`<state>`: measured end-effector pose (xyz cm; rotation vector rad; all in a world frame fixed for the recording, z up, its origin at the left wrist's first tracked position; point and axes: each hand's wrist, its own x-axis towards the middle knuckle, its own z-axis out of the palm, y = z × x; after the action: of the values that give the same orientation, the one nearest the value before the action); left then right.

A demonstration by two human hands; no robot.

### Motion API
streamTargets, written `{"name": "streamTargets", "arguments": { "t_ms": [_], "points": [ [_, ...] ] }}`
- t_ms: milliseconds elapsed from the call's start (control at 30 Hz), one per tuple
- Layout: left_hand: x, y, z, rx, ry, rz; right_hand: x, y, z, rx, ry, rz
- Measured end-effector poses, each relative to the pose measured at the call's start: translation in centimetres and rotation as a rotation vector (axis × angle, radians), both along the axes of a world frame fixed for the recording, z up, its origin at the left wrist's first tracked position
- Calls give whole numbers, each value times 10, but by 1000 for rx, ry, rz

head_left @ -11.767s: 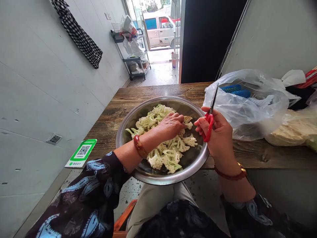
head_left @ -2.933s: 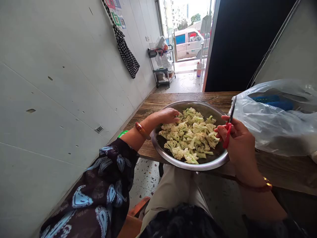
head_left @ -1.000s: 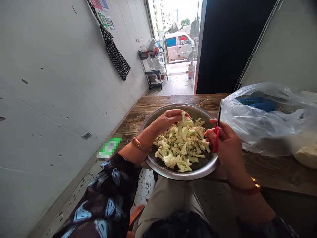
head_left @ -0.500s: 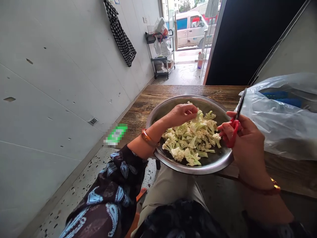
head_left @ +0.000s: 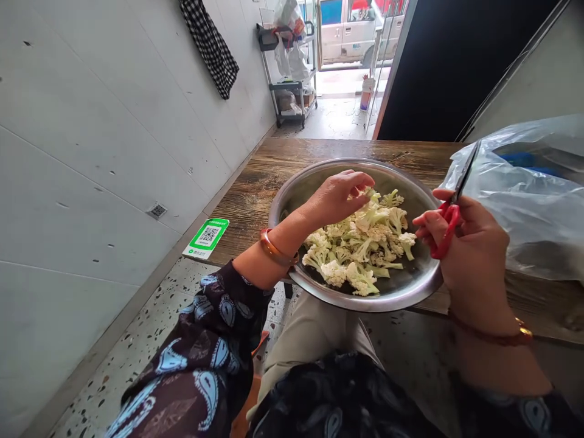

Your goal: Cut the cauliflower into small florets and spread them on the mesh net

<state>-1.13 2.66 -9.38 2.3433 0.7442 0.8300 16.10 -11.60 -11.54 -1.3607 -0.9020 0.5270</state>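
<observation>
A wide steel basin (head_left: 292, 198) full of cut cauliflower florets (head_left: 360, 243) stands at the table's near edge, above my lap. Over the pile at its far side is my left hand (head_left: 344, 191), fingers curved and a little apart, the thumb close to the topmost florets. No floret shows clearly within its grasp. At the basin's right rim, my right hand (head_left: 474, 243) is wrapped round the red handles of a pair of scissors (head_left: 449, 228). The blades point up and away, and they look closed together.
The wooden table (head_left: 249, 188) runs beneath the basin. A clear plastic bag (head_left: 529, 201) with something blue inside lies to the right. A green QR-code card (head_left: 207, 237) is on the left corner by the white wall (head_left: 91, 182). A loaded trolley (head_left: 287, 79) stands near the doorway.
The view has tipped down slightly. My left hand's fingers have parted from the floret they were pinching, which rests on the pile. My right hand with the scissors has shifted a little right.
</observation>
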Motion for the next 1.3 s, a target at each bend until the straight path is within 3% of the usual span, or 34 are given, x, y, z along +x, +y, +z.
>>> {"name": "streamTargets", "arguments": {
  "t_ms": [167,333,467,667,800,1000,1300],
  "points": [
    [-8,8,4,86,39,163,1,1,-1,-11,-4,-9],
    [-22,14,9,102,253,210,1,2,-2,-24,23,12],
    [-33,14,10,96,450,181,0,2,-3,-28,13,25],
    [-44,15,11,-59,535,-22,-1,4,-5,-26,25,32],
    [-45,17,7,-105,453,-104,-3,4,-3,-34,5,21],
    [-42,14,5,-49,285,-144,-4,2,0,-49,-11,41],
    [-38,3,16,-482,33,-257,0,4,-7,-27,17,63]
  ]
}}
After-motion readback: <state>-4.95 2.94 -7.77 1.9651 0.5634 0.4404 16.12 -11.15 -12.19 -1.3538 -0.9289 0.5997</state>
